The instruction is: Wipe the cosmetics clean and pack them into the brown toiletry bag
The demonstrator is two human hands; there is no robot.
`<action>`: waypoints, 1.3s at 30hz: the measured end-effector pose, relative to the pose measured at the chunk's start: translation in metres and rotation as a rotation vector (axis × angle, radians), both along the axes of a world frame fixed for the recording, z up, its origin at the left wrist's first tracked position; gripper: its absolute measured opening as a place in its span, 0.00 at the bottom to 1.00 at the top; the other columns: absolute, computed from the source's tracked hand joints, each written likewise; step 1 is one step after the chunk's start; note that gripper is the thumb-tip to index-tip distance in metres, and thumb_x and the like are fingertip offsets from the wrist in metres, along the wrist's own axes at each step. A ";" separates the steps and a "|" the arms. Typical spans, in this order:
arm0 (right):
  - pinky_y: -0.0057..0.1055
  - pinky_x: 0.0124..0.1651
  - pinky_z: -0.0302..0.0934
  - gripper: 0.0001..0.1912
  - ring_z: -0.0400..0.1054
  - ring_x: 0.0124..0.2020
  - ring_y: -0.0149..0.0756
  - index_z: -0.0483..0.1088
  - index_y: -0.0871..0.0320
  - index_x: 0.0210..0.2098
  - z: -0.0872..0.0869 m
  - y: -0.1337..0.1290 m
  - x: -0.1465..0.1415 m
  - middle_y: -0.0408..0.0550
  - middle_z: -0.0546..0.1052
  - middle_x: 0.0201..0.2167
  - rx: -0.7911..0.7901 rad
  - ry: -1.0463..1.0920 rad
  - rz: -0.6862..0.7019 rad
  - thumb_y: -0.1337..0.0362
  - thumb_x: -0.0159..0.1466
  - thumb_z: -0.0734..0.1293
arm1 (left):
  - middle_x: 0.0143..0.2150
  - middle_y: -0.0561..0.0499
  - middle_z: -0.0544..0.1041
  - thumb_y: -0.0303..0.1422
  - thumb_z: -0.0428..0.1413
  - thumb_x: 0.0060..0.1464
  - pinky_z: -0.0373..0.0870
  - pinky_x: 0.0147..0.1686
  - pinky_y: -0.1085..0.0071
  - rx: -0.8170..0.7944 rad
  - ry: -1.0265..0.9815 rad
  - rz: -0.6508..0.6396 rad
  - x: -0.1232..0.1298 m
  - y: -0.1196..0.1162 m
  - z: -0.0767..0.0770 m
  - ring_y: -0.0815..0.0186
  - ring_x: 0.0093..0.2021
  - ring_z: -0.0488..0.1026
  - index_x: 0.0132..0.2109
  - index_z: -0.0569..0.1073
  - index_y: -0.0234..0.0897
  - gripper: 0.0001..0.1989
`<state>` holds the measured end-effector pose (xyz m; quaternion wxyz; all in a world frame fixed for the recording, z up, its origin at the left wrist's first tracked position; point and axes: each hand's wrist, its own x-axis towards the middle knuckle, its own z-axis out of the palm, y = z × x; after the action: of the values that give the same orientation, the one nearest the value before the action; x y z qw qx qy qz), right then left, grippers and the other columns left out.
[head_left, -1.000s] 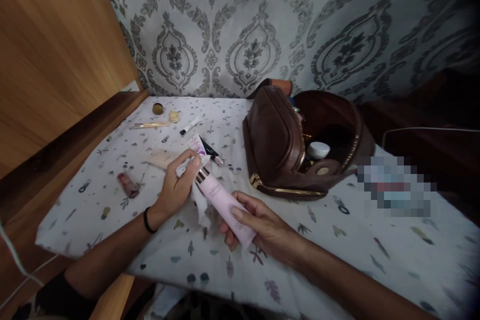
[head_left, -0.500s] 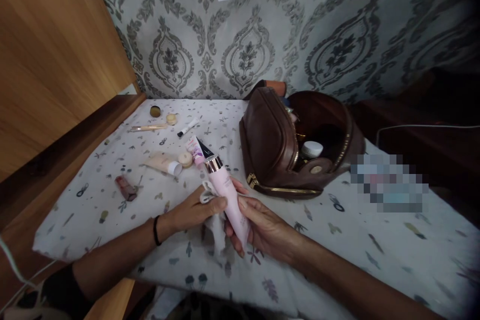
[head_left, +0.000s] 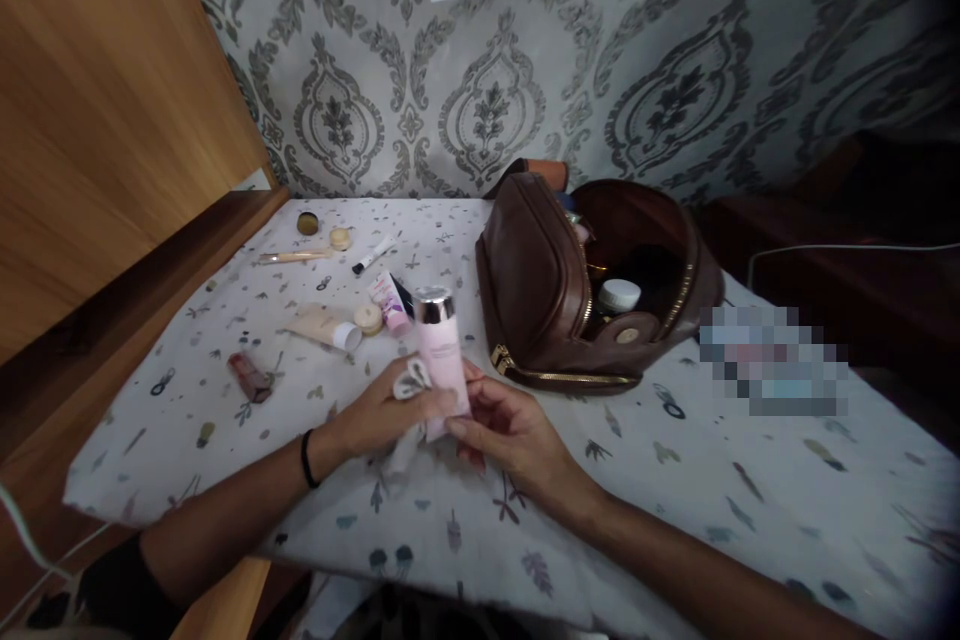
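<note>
A pink cosmetic tube with a shiny silver cap stands nearly upright between my hands, above the bed-like patterned cover. My left hand is closed around its lower part, thumb across the front. A white cloth is bunched in that same hand and hangs below it. From the other side, my right hand pinches the tube near its bottom end, its thumb in front and its other fingers curled, partly hidden. Just behind the tube lie a white-and-pink tube and a small round jar.
An open brown leather bag holds a white-lidded jar. To the left lie a beige tube, a lip-colour tube, a brush and a small black-capped tube. A blurred-out item lies right of the bag.
The pink tube has turned from leaning left to nearly upright, with its cap shifted slightly right. My right hand has slid toward its lower end, its fingers less wrapped around it.
</note>
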<state>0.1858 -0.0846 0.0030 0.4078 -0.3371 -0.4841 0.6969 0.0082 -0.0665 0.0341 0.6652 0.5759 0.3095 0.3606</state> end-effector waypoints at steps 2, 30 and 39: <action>0.24 0.18 0.59 0.22 0.63 0.17 0.25 0.72 0.58 0.34 -0.002 0.001 0.001 0.39 0.73 0.23 0.005 -0.001 -0.021 0.50 0.52 0.78 | 0.37 0.48 0.79 0.48 0.64 0.52 0.76 0.37 0.67 0.002 0.033 -0.065 0.003 -0.003 0.001 0.63 0.34 0.77 0.50 0.74 0.35 0.25; 0.26 0.21 0.53 0.21 0.59 0.17 0.26 0.70 0.58 0.38 0.037 0.005 0.022 0.39 0.72 0.16 0.133 -0.191 -0.169 0.47 0.59 0.73 | 0.32 0.51 0.75 0.40 0.66 0.46 0.68 0.31 0.74 0.279 0.360 0.285 -0.032 0.027 0.021 0.66 0.32 0.71 0.34 0.76 0.36 0.12; 0.24 0.25 0.60 0.29 0.70 0.26 0.29 0.69 0.59 0.46 0.015 0.002 0.010 0.43 0.77 0.29 -0.026 -0.166 0.133 0.49 0.54 0.76 | 0.18 0.55 0.71 0.52 0.61 0.52 0.61 0.20 0.78 0.038 0.102 0.639 -0.033 0.038 0.016 0.73 0.19 0.64 0.28 0.72 0.35 0.23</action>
<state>0.1955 -0.0830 0.0183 0.3149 -0.3660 -0.5283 0.6985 -0.0244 -0.0289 0.0498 0.4908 0.4793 0.5009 0.5277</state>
